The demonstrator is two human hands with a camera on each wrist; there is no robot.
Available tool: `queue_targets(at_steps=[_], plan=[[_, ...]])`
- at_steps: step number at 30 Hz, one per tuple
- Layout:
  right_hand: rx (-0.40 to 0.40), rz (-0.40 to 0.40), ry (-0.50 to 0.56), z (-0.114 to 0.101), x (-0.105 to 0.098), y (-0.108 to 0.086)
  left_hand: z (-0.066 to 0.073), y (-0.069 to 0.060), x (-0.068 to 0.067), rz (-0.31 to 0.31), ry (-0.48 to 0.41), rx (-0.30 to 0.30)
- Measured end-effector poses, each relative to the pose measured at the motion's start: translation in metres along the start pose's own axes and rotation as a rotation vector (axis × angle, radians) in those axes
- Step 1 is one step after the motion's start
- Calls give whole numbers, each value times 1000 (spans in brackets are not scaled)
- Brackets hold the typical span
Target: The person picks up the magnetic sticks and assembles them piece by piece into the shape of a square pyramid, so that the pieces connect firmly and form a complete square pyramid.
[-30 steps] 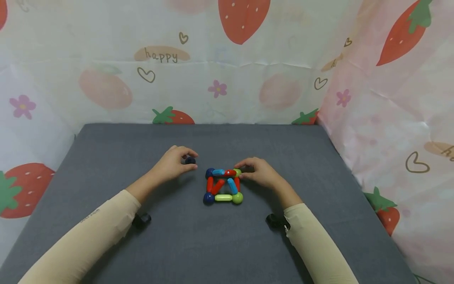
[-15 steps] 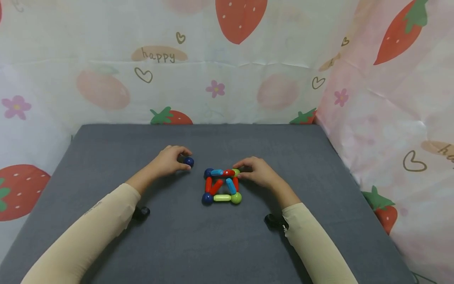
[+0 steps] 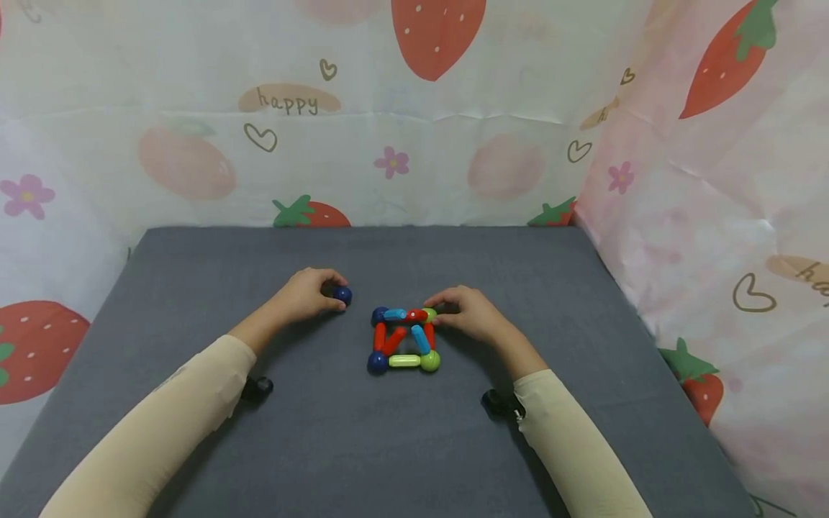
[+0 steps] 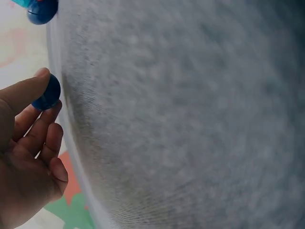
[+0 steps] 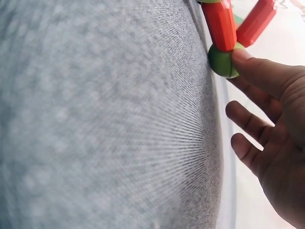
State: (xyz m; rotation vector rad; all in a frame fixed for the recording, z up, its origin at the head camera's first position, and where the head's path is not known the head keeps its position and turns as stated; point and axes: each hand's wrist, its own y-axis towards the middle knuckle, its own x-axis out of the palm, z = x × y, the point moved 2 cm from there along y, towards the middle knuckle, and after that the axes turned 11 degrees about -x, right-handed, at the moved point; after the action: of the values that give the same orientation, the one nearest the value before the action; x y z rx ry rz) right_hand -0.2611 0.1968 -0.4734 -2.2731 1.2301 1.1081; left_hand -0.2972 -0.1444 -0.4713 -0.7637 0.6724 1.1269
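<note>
My left hand (image 3: 307, 293) pinches a dark blue ball (image 3: 342, 295) between thumb and fingertips, off the far left corner of a small structure. In the left wrist view, the thumb lies across that blue ball (image 4: 49, 93), while the other fingers curl loosely. The structure joins balls and short rods in a rough rectangle: a red rod (image 3: 379, 337), a yellow-green rod (image 3: 404, 361), light blue rods and more red ones. Two corners are blue, two green. My right hand (image 3: 473, 314) pinches the far right green ball (image 5: 221, 61), partly covered by its thumb in the right wrist view.
A grey cloth (image 3: 388, 446) covers the table. Behind it hangs a strawberry-printed curtain (image 3: 414, 187), which continues along both sides. Dark wrist-worn devices, one of them a black camera (image 3: 257, 389), sit under the sleeves.
My left fingers have drawn back slightly to the left, and the blue ball now shows more at their tips. My right hand keeps its hold on the green ball. The head view has shifted slightly.
</note>
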Motion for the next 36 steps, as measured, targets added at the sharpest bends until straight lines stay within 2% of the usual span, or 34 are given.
queue_targets(at_steps=[7, 12, 17, 25, 36], plan=[[18, 6, 14, 0, 1, 0, 10, -10, -7, 32, -26, 17], [19, 16, 28, 1, 1, 0, 22, -18, -11, 30, -28, 69], [8, 19, 31, 0, 1, 0, 41, -28, -13, 19, -35, 127], [13, 19, 34, 0, 1, 1, 72, -42, -9, 4, -58, 162], [27, 19, 43, -1, 2, 0, 98, -48, 1, -45, -38, 246]])
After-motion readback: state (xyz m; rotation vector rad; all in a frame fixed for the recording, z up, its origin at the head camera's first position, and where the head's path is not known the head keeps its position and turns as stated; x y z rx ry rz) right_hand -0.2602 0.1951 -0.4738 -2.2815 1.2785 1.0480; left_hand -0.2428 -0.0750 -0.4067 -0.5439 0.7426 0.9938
